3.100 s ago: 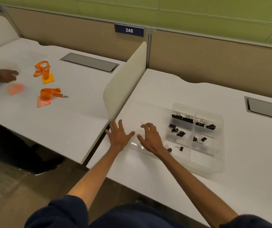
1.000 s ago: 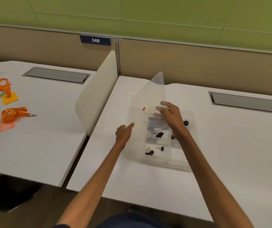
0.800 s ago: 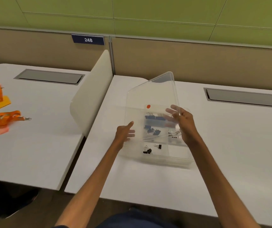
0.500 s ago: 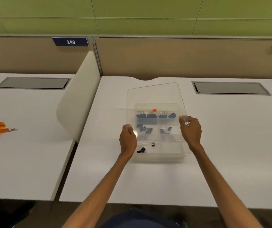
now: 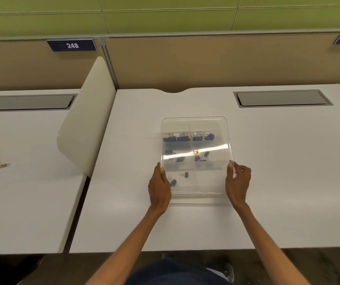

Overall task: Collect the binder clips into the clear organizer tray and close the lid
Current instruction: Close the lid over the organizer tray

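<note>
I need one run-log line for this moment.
left hand: grips lid | right hand: grips lid | lid: over organizer tray | binder clips: in organizer tray

Seen from the wearer's own head camera: the left hand [image 5: 158, 188] and right hand [image 5: 237, 186] are bare, as are both forearms [image 5: 132, 239] up to the frame's lower edge. A dark navy garment [image 5: 175, 272] shows between the arms, with what looks like a grey, pale-soled shoe [image 5: 224, 271] beside it.
</note>
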Tool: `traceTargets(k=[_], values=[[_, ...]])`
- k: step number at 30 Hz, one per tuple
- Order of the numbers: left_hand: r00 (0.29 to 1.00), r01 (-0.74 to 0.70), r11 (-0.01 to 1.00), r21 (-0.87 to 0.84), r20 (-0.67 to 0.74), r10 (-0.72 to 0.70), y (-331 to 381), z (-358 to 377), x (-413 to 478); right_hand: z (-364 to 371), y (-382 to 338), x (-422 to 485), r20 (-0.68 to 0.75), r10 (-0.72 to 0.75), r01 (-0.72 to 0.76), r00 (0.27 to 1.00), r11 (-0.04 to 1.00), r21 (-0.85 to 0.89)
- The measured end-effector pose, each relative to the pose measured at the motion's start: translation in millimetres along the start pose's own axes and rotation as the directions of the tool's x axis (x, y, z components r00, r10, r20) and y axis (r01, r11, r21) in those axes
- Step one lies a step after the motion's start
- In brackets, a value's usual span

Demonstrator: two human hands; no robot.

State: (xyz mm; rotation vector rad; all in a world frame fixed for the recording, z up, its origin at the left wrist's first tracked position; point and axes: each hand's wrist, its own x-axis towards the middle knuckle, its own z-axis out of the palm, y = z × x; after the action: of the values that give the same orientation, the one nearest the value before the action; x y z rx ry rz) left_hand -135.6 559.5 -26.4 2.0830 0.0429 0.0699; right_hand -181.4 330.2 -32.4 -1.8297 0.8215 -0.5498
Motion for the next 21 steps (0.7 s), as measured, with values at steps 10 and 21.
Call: traceTargets(k=[10,21], values=[[0.997,0.016,0.986,0.169,-0.078,-0.003,4,-2,10,11,-12,2,-0.005,-0.059,0.059,0.998,0.997,0.043],[0.989,0.084,0.965,0.249,0.096,-0.111,15,2,15,10,-14,16,-0.012,0.029,-0.030,1.000,0.994,-0.103]])
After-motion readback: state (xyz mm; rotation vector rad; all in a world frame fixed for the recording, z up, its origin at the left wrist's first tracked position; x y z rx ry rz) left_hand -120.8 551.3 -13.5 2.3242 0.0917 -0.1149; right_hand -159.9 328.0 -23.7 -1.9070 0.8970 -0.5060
